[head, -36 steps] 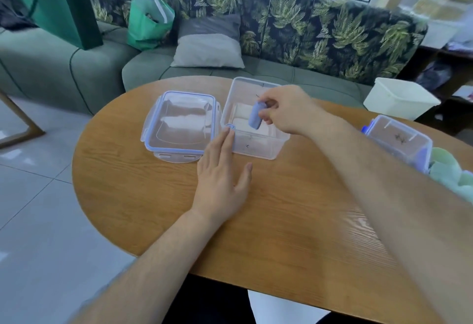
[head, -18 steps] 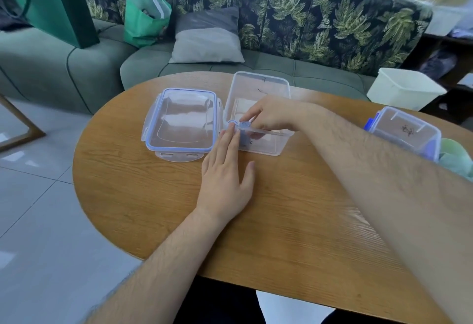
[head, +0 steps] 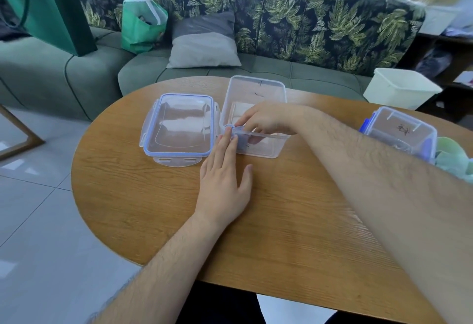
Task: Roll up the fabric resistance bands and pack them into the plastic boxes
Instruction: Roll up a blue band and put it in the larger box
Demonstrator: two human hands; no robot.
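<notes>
2 clear boxes (head: 256,87) (head: 399,129), 1 lid (head: 179,124), 1 band (head: 229,127), 2 hands (head: 225,185) (head: 266,119)

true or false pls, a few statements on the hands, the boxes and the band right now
1. The right hand reaches into the open box. True.
2. The lid sits on the open box. False: it lies on the table, left of that box.
3. The left hand lies flat on the table, fingertips at the open box. True.
4. The band lies on the table outside the box. False: it is in the box's near left corner, at the right hand's fingers.
5. A second box stands at the table's right side. True.
</notes>
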